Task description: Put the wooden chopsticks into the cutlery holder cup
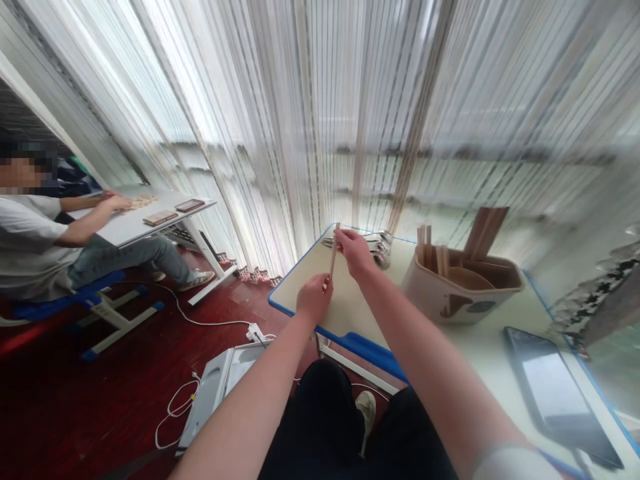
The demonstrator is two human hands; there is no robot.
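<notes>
My left hand (314,298) is closed round the lower end of a thin wooden chopstick (334,252), which stands nearly upright over the left end of the blue-edged table (350,313). My right hand (354,251) pinches the same stick near its top. Just beyond my right hand lies a heap of metal cutlery (379,244). A beige holder (463,287) with wooden chopsticks and spoons stands to the right of my hands.
A dark phone (555,393) lies on the table at the right. On the red floor to the left are a grey box, a power strip (256,332) and white cables. Another person sits at a second desk (145,220) at far left. Striped curtains hang behind.
</notes>
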